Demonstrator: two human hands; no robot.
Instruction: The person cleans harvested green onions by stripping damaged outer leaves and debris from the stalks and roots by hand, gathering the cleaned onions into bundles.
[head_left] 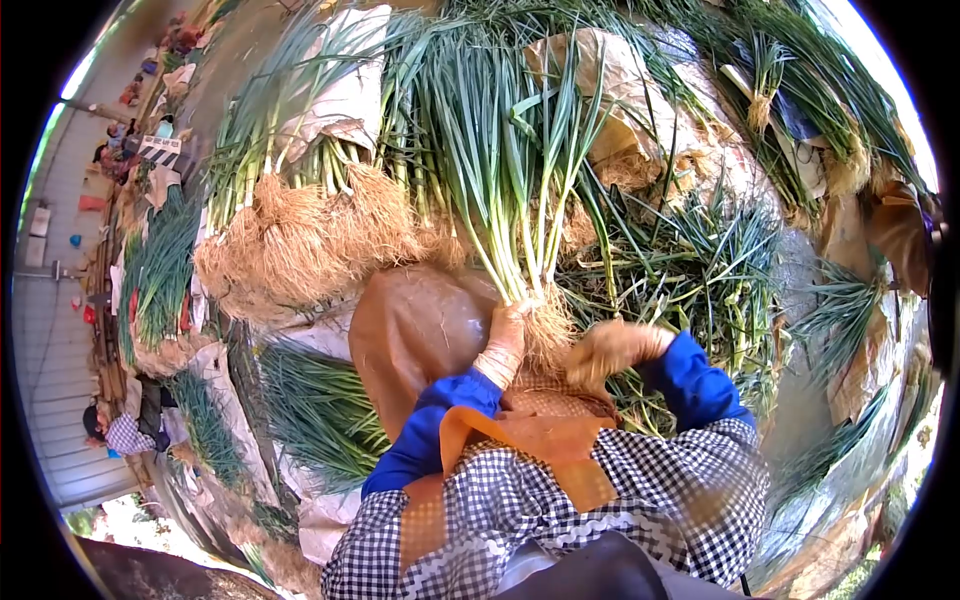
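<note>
My left hand point(506, 342), in a pale glove, is wrapped round a bunch of green onions point(522, 235) just above the roots. The bunch stands nearly upright in the view, its long green leaves fanned away from me and its tan roots point(546, 330) hanging toward my lap. My right hand point(612, 352), also gloved, is beside those roots on the right. Motion smears its fingers, so I cannot tell whether they hold anything. Under the left hand bulges a brown apron point(410, 315) over my lap.
Rooted onion bunches point(310, 225) lie to the left, partly under a sheet of brown paper point(350, 75). Loose trimmed leaves point(690, 290) cover the ground at right. More onions point(325, 400) lie by my left elbow. A person point(130, 432) is at the far left.
</note>
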